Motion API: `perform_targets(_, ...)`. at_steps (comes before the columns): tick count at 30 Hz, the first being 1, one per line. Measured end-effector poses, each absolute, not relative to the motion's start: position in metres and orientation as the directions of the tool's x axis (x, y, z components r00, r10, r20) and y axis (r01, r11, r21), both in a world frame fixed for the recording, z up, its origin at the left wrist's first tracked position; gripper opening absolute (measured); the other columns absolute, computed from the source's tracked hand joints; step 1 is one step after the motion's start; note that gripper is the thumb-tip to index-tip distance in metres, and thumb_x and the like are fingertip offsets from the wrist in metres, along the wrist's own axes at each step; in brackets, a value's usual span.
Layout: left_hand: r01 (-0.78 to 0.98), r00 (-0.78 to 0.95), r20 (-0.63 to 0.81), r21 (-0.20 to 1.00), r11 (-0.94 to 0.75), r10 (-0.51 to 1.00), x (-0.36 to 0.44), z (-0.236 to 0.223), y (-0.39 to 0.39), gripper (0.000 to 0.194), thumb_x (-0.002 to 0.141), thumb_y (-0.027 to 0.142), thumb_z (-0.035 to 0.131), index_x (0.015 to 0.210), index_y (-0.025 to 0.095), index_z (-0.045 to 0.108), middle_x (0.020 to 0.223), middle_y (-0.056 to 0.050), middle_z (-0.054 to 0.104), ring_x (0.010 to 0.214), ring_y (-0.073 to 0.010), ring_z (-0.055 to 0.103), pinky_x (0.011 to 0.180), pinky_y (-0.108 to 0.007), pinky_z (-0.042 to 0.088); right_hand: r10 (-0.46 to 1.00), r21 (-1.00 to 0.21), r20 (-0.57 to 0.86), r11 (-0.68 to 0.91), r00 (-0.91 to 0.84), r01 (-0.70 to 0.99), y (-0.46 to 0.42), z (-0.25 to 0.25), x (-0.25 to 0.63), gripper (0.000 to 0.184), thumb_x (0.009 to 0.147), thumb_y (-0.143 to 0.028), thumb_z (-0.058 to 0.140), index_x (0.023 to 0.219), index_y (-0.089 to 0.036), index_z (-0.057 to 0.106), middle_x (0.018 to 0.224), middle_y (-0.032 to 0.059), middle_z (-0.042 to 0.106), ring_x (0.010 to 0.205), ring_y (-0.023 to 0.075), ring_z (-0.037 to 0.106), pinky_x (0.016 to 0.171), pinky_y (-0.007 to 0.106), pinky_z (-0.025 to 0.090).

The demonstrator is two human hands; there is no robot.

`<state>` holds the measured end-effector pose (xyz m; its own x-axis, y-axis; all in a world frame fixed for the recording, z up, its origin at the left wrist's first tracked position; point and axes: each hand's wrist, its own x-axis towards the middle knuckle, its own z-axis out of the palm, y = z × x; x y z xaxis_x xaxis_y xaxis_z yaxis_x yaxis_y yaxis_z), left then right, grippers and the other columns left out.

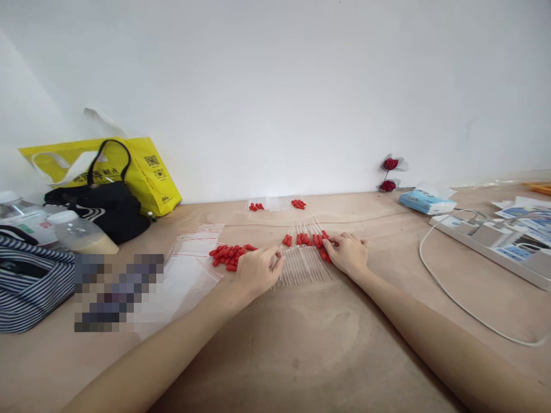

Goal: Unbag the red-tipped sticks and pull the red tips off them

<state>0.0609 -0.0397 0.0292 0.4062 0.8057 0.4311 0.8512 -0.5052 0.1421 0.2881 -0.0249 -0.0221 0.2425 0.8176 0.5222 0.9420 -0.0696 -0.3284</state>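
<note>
Thin pale sticks (303,267) lie side by side in a row on the table, in front of my hands. Red bulb-shaped pieces (303,238) sit along a second fan of sticks just behind them. My right hand (350,253) is at the right end of that row, its thumb and fingertips closed on a red piece. Curled fingers show on my left hand (259,267), over the left end of the sticks; what they pinch, if anything, is too small to see. A pile of loose red pieces (226,256) lies beside my left hand, partly behind it.
Clear zip bags (189,272) lie at left, near a striped pouch (34,287), a bottle (84,232), a black bag (103,209) and a yellow bag (159,180). At right are tissues (426,202), a power strip (491,246) and its looping cable (447,304).
</note>
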Motion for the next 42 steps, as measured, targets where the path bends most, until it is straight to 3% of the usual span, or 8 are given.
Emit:
perform_targets(7, 0.726, 0.472, 0.633, 0.116, -0.678, 0.614, 0.021, 0.000, -0.048, 0.013, 0.080, 0.022, 0.048, 0.072, 0.019, 0.058, 0.058, 0.002, 0.056, 0.057, -0.0099, 0.053, 0.058, -0.020, 0.040, 0.744, -0.462, 0.611, 0.057, 0.271, 0.885, -0.031, -0.018, 0.288, 0.025, 0.081, -0.035, 0.046, 0.081, -0.022, 0.067, 0.071, 0.0034, 0.061, 0.075, 0.0192, 0.049, 0.068, 0.032, 0.024)
perform_targets(10, 0.731, 0.445, 0.730, 0.038, -0.681, 0.519, 0.021, 0.003, -0.045, 0.012, 0.079, 0.023, 0.051, 0.083, 0.017, 0.060, 0.075, -0.004, 0.061, 0.075, -0.0157, 0.055, 0.072, -0.027, 0.042, 0.737, -0.412, 0.671, 0.274, 0.086, 0.869, -0.043, -0.015, 0.281, 0.023, 0.081, -0.033, 0.047, 0.085, -0.022, 0.066, 0.069, 0.0025, 0.059, 0.073, 0.0175, 0.047, 0.067, 0.031, 0.024)
perform_targets(14, 0.750, 0.495, 0.775, -0.154, -0.643, 0.392, 0.027, 0.008, -0.050, 0.031, 0.078, 0.028, 0.054, 0.106, 0.017, 0.057, 0.099, -0.010, 0.061, 0.089, -0.0224, 0.052, 0.078, -0.036, 0.038, 0.693, -0.294, 0.696, 0.513, -0.187, 0.806, -0.062, -0.012, 0.263, 0.018, 0.081, -0.028, 0.049, 0.086, -0.024, 0.065, 0.070, 0.0012, 0.058, 0.071, 0.0151, 0.045, 0.067, 0.031, 0.023)
perform_targets(19, 0.677, 0.624, 0.682, -0.227, -0.700, 0.383, 0.031, 0.004, -0.057, 0.015, 0.080, 0.030, 0.053, 0.089, 0.024, 0.063, 0.090, -0.003, 0.065, 0.081, -0.0191, 0.053, 0.077, -0.037, 0.033, 0.640, -0.252, 0.681, 0.660, -0.355, 0.708, -0.073, -0.013, 0.248, 0.016, 0.081, -0.023, 0.049, 0.088, -0.023, 0.064, 0.072, 0.0003, 0.058, 0.070, 0.0139, 0.043, 0.069, 0.031, 0.025)
perform_targets(24, 0.650, 0.645, 0.669, -0.226, -0.725, 0.369, 0.034, 0.000, -0.056, 0.013, 0.083, 0.022, 0.049, 0.082, 0.023, 0.062, 0.070, 0.002, 0.064, 0.070, -0.0143, 0.052, 0.077, -0.036, 0.030, 0.609, -0.239, 0.694, 0.697, -0.383, 0.676, -0.074, -0.016, 0.245, 0.016, 0.081, -0.022, 0.049, 0.088, -0.022, 0.064, 0.070, 0.0006, 0.057, 0.068, 0.0136, 0.042, 0.068, 0.031, 0.026)
perform_targets(29, 0.633, 0.657, 0.676, -0.254, -0.731, 0.334, 0.036, 0.000, -0.056, 0.013, 0.083, 0.021, 0.049, 0.083, 0.021, 0.062, 0.067, 0.002, 0.064, 0.068, -0.0132, 0.052, 0.078, -0.035, 0.030, 0.547, -0.177, 0.754, 0.703, -0.364, 0.689, -0.070, -0.020, 0.241, 0.017, 0.078, -0.031, 0.056, 0.091, -0.024, 0.064, 0.082, 0.0019, 0.061, 0.072, 0.0140, 0.046, 0.069, 0.032, 0.026)
perform_targets(35, 0.625, 0.665, 0.670, -0.257, -0.737, 0.330, 0.039, -0.002, -0.055, 0.011, 0.083, 0.023, 0.051, 0.082, 0.022, 0.061, 0.067, 0.003, 0.063, 0.068, -0.0126, 0.052, 0.079, -0.036, 0.029, 0.498, -0.102, 0.780, 0.698, -0.378, 0.709, -0.067, -0.022, 0.236, 0.014, 0.080, -0.028, 0.055, 0.089, -0.025, 0.065, 0.072, -0.0010, 0.064, 0.069, 0.0126, 0.045, 0.072, 0.032, 0.025)
perform_targets(42, 0.614, 0.724, 0.617, -0.373, -0.696, 0.309, 0.039, -0.002, -0.055, 0.014, 0.082, 0.017, 0.049, 0.073, 0.020, 0.059, 0.059, 0.003, 0.059, 0.065, -0.0122, 0.052, 0.081, -0.036, 0.031, 0.419, 0.107, 0.783, 0.638, -0.460, 0.762, -0.073, -0.018, 0.234, 0.013, 0.080, -0.023, 0.052, 0.084, -0.023, 0.064, 0.062, -0.0022, 0.061, 0.068, 0.0119, 0.046, 0.080, 0.036, 0.022)
